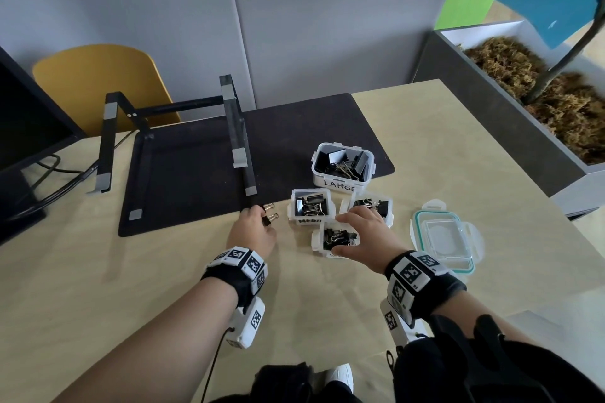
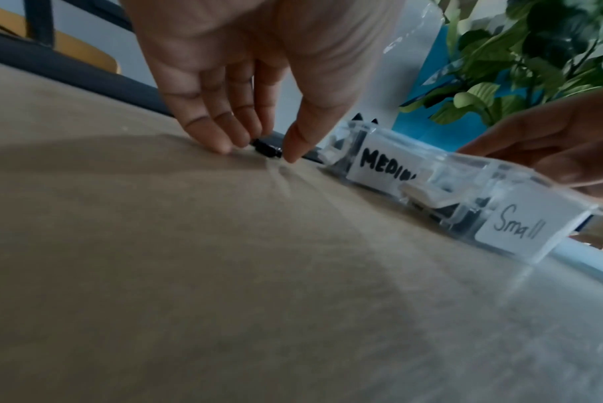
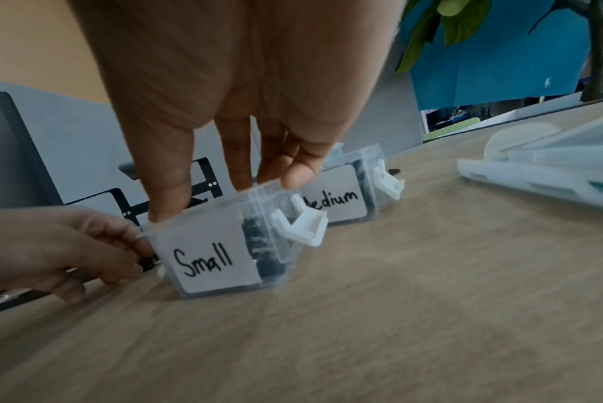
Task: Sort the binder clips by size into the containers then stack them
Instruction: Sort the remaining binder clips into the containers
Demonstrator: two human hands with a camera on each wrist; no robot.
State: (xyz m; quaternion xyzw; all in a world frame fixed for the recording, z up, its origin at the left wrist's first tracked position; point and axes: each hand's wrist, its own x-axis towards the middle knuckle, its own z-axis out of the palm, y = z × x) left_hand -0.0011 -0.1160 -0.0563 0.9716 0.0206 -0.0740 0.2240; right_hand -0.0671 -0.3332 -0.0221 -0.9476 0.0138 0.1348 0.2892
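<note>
head view: left hand (image 1: 253,232) pinches one of two loose binder clips (image 1: 270,216) at the mat's edge, right by the medium container (image 1: 311,206). Right hand (image 1: 361,232) spreads over the small container (image 1: 334,239).
left wrist: thumb and fingertips (image 2: 220,144) close on a tiny black clip (image 2: 266,150). Looks light, stiff and springy, so grab the black body, the wire loops probably swing.
right wrist: fingers rest on the small tub's rim (image 3: 224,204), steadying it, not really gripping. Thin plastic, likely slides easily.
</note>
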